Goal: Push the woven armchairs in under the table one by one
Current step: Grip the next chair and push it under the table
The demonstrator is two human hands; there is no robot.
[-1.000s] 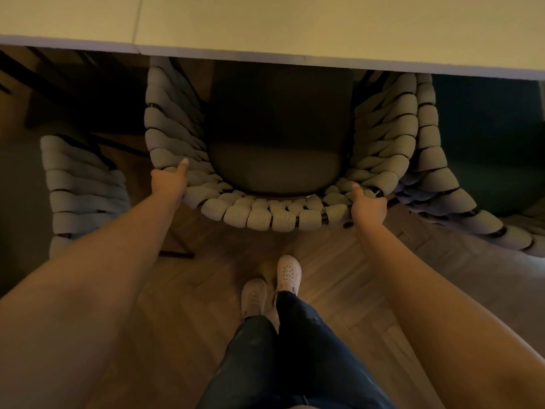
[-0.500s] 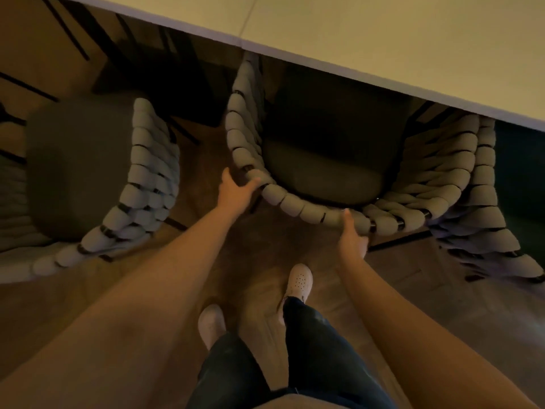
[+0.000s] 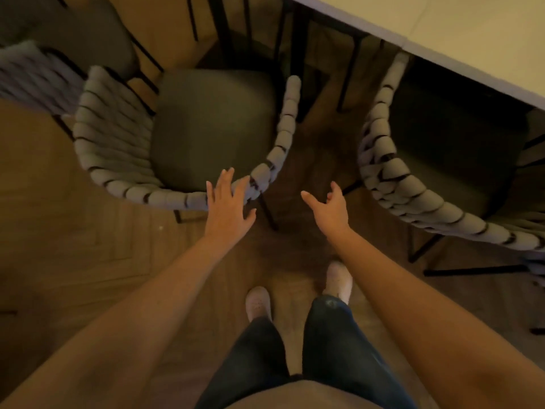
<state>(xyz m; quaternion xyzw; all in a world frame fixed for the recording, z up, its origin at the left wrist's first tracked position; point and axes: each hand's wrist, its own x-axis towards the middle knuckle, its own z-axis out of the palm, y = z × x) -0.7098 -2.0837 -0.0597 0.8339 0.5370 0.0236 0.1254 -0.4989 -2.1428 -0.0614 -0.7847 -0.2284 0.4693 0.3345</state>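
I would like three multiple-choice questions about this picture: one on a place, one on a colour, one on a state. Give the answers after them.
1. Where is the left hand?
A. at the woven back of the armchair that stands clear of the table
B. flat on the table top
C. on a knee

2. What colour are the shoes?
A. red
B. black
C. pale, near white

3. How is the right hand?
A. gripping a chair leg
B. open, holding nothing
C. a tight fist

Answers: 1 A, its fingers lie over the woven rim; 2 C, both look light; 3 B, its fingers are spread and touch nothing.
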